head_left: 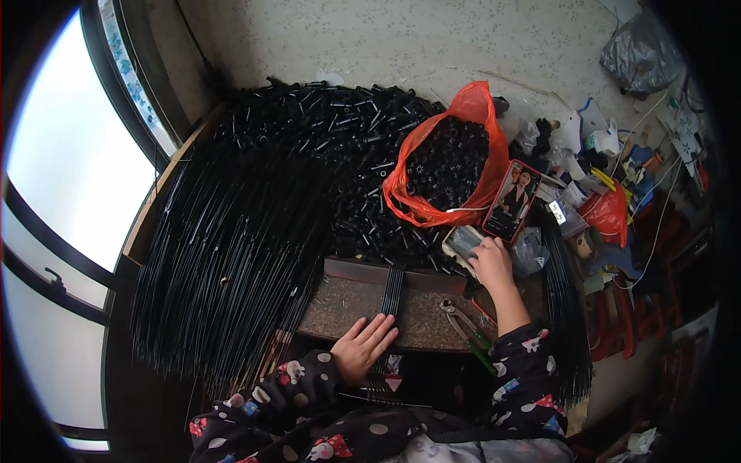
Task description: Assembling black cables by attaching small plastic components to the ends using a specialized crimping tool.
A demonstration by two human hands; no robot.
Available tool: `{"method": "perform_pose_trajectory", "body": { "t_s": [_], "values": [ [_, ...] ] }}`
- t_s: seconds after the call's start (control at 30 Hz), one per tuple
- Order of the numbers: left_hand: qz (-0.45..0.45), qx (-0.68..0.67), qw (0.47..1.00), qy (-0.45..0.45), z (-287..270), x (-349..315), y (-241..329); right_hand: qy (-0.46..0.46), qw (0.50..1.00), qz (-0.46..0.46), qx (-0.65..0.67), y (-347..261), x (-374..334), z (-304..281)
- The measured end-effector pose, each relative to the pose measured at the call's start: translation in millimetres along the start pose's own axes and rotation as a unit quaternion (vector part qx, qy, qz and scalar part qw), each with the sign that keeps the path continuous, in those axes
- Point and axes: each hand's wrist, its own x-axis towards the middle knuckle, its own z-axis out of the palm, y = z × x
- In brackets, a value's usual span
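My left hand (365, 349) lies with its fingers stretched out flat at the front edge of the worktop. Its fingertips rest on the near end of a small row of thin black rods (393, 289), laid side by side over a dark raised bar (355, 272). Farther right, my right hand (492, 264) is at a small open pale-rimmed box (465, 242), fingers bent and drawn together. Whatever is in its fingertips is hidden. A phone (512, 202) with a red edge leans just behind that hand, its screen showing a person.
Long black rods (224, 255) cover the left side. Behind the bar is a heap of short black tubes (340, 123), with an orange plastic bag (400, 197) of small black parts. Green-handled pincers (468, 333) lie near my right forearm. More rods (567, 309) hang at the right.
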Motion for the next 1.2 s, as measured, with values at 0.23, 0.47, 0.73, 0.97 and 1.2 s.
{"method": "perform_pose_trajectory", "body": {
  "t_s": [0.23,0.47,0.73,0.97,1.2],
  "values": [
    [-0.017,-0.016,1.000,-0.010,-8.7,4.9,1.2,-0.019,1.000,-0.015,0.018,0.3,3.4,-5.8],
    [-0.023,0.000,1.000,-0.015,-10.2,7.8,2.5,-0.076,0.977,-0.090,0.179,-71.2,-12.3,25.7],
    [-0.024,-0.023,0.999,-0.009,-6.0,4.7,1.1,-0.116,0.979,-0.050,0.160,-75.6,-9.2,28.2],
    [-0.024,-0.026,0.999,0.003,-4.9,4.6,1.1,-0.130,0.976,-0.055,0.167,-75.3,-8.3,29.1],
    [-0.025,-0.033,0.999,0.010,-7.6,3.5,1.5,-0.135,0.973,-0.117,0.143,-75.5,1.7,25.6]
  ]
}}
